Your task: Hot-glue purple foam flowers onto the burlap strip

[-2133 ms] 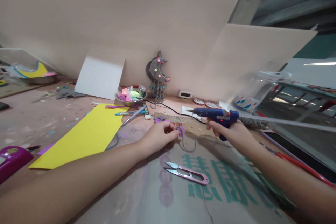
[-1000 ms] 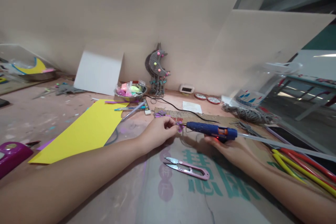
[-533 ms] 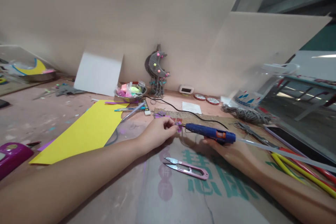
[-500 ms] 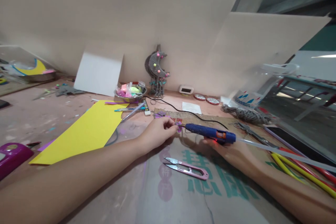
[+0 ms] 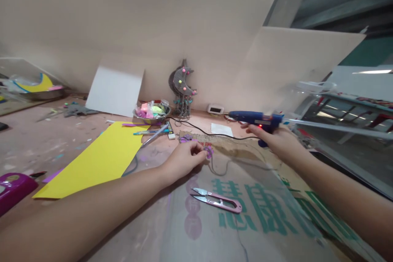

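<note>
My left hand pinches a small purple piece with grey yarn on it, just above the board. From the piece a strand of grey yarn trails to the right. My right hand grips a blue hot glue gun, raised to the right, its nozzle pointing left; a red light glows on it and a long clear glue stick sticks out of its back. Pink thread snips lie in front of my hands. Another purple piece with yarn lies behind my left hand.
Yellow paper and a magenta tool lie on the left. Pens, a bowl of coloured clay and a grey yarn moon stand farther back. A black cord crosses the table beside a white paper.
The glue gun has moved up and right, away from the purple piece, in my right hand. My left hand stays almost in place, still pinching the piece.
</note>
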{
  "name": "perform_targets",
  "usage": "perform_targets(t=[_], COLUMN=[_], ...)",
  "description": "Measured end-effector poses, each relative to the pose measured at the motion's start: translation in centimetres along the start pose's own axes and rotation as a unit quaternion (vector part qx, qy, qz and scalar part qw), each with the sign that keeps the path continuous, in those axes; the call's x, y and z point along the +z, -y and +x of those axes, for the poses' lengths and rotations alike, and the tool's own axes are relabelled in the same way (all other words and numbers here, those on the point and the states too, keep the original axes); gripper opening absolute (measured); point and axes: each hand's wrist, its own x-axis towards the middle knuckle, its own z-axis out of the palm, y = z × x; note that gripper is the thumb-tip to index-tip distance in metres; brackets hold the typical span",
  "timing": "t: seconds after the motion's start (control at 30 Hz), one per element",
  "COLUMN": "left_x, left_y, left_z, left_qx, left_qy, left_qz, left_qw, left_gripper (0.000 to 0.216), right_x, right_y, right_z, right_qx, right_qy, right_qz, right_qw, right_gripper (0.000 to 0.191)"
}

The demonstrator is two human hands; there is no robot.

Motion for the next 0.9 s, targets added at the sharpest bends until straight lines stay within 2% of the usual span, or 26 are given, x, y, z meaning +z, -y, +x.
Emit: perform_targets(t=[0.2, 0.37, 0.5, 0.63, 0.7, 0.73, 0.8, 0.83, 0.9], left_x=[0.1, 0.2, 0.3, 0.3, 0.3, 0.3, 0.2, 0.2, 0.2], left_y=[0.6, 0.7, 0.5, 0.5, 0.6, 0.6, 0.7, 0.8, 0.8], left_z=[0.2, 0.3, 0.2, 0.2, 0.2, 0.2, 0.3, 0.3, 0.3], left_qx=[-0.011, -0.016, -0.025, -0.023, -0.021, -0.016, -0.002, 0.006, 0.021], left_qy=[0.014, 0.012, 0.013, 0.014, 0.015, 0.014, 0.01, 0.006, -0.003], left_qz=[-0.007, -0.014, -0.025, -0.025, -0.022, -0.019, -0.01, -0.004, 0.003], left_qw=[1.0, 1.0, 0.999, 0.999, 0.999, 1.0, 1.0, 1.0, 1.0], left_gripper=[0.023, 0.022, 0.021, 0.022, 0.022, 0.023, 0.022, 0.022, 0.021], right_x=[2.6, 4.5, 4.3, 2.5, 1.4, 1.0, 0.7, 0.9, 1.8], right_y=[-4.2, -7.2, -8.0, -7.7, -7.1, -6.6, -5.3, -4.5, -2.4], right_z=[5.6, 7.1, 7.3, 6.0, 4.7, 4.0, 2.5, 1.8, 0.4], right_qx=[0.035, 0.058, 0.047, 0.03, 0.002, -0.033, -0.071, -0.067, -0.029], right_qy=[0.016, 0.048, 0.055, 0.033, -0.023, -0.072, -0.122, -0.106, -0.02], right_qz=[-0.133, -0.162, -0.182, -0.21, -0.24, -0.26, -0.235, -0.185, -0.012], right_qw=[0.99, 0.984, 0.981, 0.977, 0.97, 0.962, 0.962, 0.975, 0.999], right_gripper=[0.04, 0.038, 0.037, 0.036, 0.037, 0.036, 0.033, 0.031, 0.03])
